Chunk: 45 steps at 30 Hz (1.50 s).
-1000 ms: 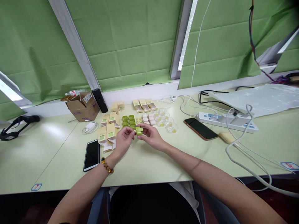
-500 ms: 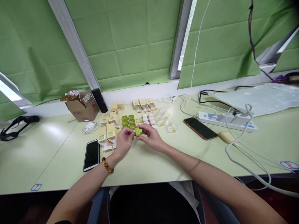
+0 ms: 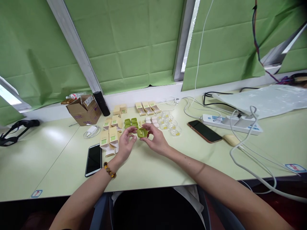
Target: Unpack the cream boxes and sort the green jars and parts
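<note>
In my right hand, between thumb and fingers, is a small green plastic case with its hollow inside turned toward me. My left hand is at the left side of this case, thumb and fingers apart; whether its fingertips touch the case is hard to tell. Just behind the hands stand several green cases in rows, small yellowish pieces, white and pale pink blocks, and clear plastic cups with yellow spots in them.
Tan cardboard boxes stand left of the hands, with more boxes at the back. A white-edged phone lies front left. Another phone, a power strip and loose cables lie right. A brown carton sits back left.
The green case has turned so its hollow inside faces me. My left fingers have spread from a pinch, while my right hand keeps its hold.
</note>
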Each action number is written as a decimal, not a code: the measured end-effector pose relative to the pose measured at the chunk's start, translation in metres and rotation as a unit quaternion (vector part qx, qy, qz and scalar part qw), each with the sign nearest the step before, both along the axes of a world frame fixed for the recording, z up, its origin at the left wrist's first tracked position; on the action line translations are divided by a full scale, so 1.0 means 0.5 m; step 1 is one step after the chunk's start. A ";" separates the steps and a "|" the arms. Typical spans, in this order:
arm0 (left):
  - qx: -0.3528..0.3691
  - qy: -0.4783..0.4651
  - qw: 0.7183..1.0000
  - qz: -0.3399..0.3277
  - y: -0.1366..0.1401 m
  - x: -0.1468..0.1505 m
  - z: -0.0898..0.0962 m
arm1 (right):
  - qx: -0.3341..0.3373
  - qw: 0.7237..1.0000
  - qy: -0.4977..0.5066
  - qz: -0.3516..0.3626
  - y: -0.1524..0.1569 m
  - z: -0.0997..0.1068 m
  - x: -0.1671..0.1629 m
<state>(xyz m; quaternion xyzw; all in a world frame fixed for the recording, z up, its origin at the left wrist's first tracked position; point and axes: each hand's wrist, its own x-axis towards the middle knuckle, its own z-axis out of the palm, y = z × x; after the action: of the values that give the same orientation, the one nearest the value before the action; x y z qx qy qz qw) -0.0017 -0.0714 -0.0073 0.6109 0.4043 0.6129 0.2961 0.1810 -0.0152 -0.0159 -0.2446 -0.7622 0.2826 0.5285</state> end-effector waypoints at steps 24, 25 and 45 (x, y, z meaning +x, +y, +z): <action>0.072 0.204 0.974 0.073 0.002 0.001 -0.014 | 0.176 0.982 -0.048 -0.052 -0.009 0.000 0.008; 0.078 0.213 0.971 0.076 0.000 0.002 -0.013 | 0.181 0.980 -0.059 -0.061 -0.010 0.000 0.009; 0.153 0.343 0.923 0.089 -0.011 0.005 -0.013 | 0.264 0.948 -0.120 -0.131 -0.009 0.005 0.008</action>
<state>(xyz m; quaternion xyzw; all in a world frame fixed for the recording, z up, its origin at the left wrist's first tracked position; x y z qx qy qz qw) 0.0007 -0.0770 -0.0139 0.7831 0.4347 0.4445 -0.0131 0.1851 -0.0197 -0.0133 -0.2265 -0.8284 -0.0319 0.5113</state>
